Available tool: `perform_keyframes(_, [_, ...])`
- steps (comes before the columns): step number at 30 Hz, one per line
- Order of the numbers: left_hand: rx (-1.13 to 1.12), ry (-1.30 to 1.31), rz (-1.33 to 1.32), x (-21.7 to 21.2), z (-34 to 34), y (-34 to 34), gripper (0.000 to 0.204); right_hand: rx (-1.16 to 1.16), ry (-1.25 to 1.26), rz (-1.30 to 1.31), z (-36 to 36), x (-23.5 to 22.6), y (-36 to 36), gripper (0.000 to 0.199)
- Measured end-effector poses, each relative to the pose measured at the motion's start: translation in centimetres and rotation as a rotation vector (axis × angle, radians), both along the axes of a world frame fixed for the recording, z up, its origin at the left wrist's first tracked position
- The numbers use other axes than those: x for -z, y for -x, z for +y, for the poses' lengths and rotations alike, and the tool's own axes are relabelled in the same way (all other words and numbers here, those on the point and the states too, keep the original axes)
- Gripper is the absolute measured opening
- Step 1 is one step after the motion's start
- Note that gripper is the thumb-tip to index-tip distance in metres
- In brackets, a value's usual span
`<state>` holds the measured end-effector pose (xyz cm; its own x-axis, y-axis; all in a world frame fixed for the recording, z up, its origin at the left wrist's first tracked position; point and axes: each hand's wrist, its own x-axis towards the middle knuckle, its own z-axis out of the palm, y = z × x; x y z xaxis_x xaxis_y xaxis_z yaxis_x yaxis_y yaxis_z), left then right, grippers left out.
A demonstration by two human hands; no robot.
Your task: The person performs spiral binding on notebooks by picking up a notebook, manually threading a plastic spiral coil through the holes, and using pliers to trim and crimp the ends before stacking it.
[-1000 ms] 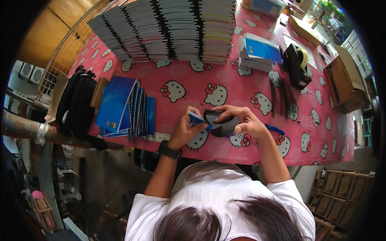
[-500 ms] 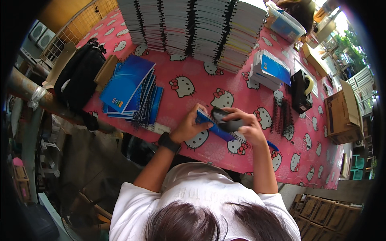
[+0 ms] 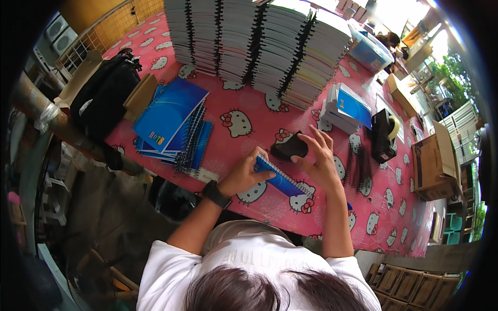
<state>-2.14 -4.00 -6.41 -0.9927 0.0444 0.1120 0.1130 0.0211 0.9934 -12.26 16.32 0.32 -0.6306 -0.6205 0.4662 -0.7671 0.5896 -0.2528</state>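
A small blue notebook (image 3: 282,180) is gripped at its upper left end by my left hand (image 3: 243,175), thumb on the cover. A thin spiral coil runs along its edge and sticks out past the lower right end. Just beyond the notebook, a dark rounded object (image 3: 288,147) rests on the table; I cannot make out its kind. My right hand (image 3: 322,160) is open beside it, fingers spread, the thumb tip at its near edge. Black spiral coils (image 3: 358,168) lie right of that hand. Part of a thin blue item (image 3: 349,206) shows behind my right wrist.
Blue notebooks (image 3: 168,122) are piled at the left beside a black bag (image 3: 104,96). Tall stacks of spiral-bound books (image 3: 249,46) stand at the back. A small notebook stack (image 3: 347,106), a black tape dispenser (image 3: 383,136) and a cardboard box (image 3: 438,160) are at the right.
My right hand has let go of the dark object, which now sits on the table, and its fingers have spread. My left hand still holds the notebook. The view has shifted slightly.
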Motion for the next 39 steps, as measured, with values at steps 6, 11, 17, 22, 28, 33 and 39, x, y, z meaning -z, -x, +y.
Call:
perform_keyframes(6, [-0.169,0.165,0.29,-3.2,1.4,-0.1,0.029,-0.197,0.422,-0.54,-3.2,-2.7,-4.9,0.039])
perform_keyframes(11, [-0.179,-0.032,0.182,-4.8,1.4,-0.8,0.019,-0.13,0.556,-0.457,-3.5,-2.1,-5.7,0.028])
perform_keyframes(17, [-0.179,0.07,0.254,-5.7,1.6,-1.3,0.018,-0.198,0.571,-0.545,-2.4,-2.2,-5.5,0.025])
perform_keyframes(22, [-0.207,0.02,0.263,-6.1,1.6,-1.4,0.017,-0.23,0.538,-0.4,-2.7,-2.5,-5.8,0.019])
perform_keyframes(28, [-0.167,0.075,0.267,-7.2,1.6,-2.2,0.015,-0.273,0.436,-0.373,-1.9,-3.1,-5.6,0.015])
perform_keyframes(33, [-0.184,0.07,0.166,-7.6,0.7,-3.2,0.028,-0.355,0.382,-0.326,-3.1,-4.3,-5.6,0.013])
perform_keyframes(39, [-0.32,0.279,0.36,-10.4,-1.3,-5.4,0.061,-0.476,0.38,-0.258,-6.0,-6.4,-5.2,0.011])
